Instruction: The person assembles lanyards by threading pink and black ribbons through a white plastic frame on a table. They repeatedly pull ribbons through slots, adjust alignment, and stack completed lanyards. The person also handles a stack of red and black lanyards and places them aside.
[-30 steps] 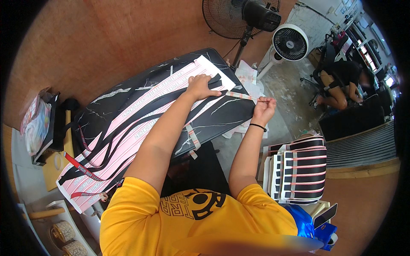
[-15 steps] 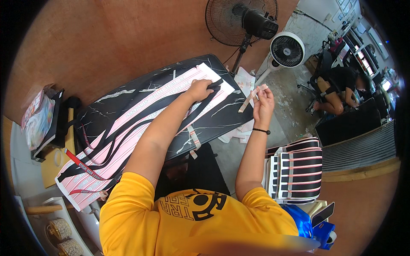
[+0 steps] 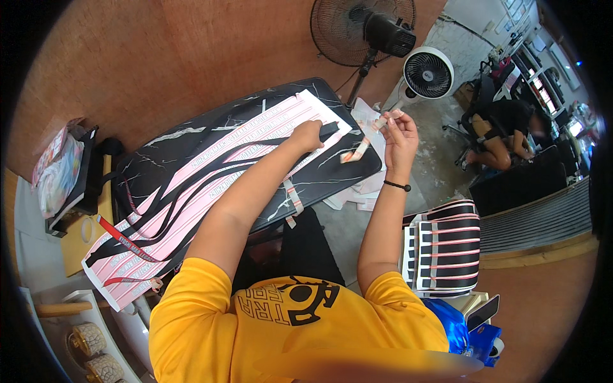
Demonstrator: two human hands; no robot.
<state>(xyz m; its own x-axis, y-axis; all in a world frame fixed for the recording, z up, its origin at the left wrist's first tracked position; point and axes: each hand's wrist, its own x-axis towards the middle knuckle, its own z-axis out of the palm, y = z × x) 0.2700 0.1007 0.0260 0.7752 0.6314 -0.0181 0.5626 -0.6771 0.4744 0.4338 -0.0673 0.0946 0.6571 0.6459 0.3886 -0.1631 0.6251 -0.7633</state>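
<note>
The left hand (image 3: 307,136) has its fingers and thumb closed around the ends of the long flat black fabric straps (image 3: 181,199), near the far right corner of a long pink-and-white striped printed sheet (image 3: 271,121); the right hand (image 3: 401,137), raised past the table's right end, pinches a short pale strip with pinkish marks (image 3: 365,140) between thumb and fingertips, its lower end hanging bent over the table corner; the straps run down the sheet, which lies aslant on a black marble-patterned table (image 3: 348,173); the left forearm crosses above and hides part of both.

Similar pale pieces of tape (image 3: 293,195) hang at the table's near edge; beyond its right end lie loose pale papers (image 3: 367,113), below a black pedestal fan (image 3: 391,35) and a white round fan (image 3: 428,73); to the person's right sits a stack of black straps on white-and-pink backing (image 3: 455,249), with a dark-screened phone (image 3: 483,313) and a blue packet (image 3: 483,345) near it; a co-worker (image 3: 504,124) sits bent forward farther off.

Pale lettering runs along a red strap (image 3: 128,240); rows of outlined letters repeat down the sheet; the yellow shirt (image 3: 207,313) bears black outlined lettering beside a black figure.
</note>
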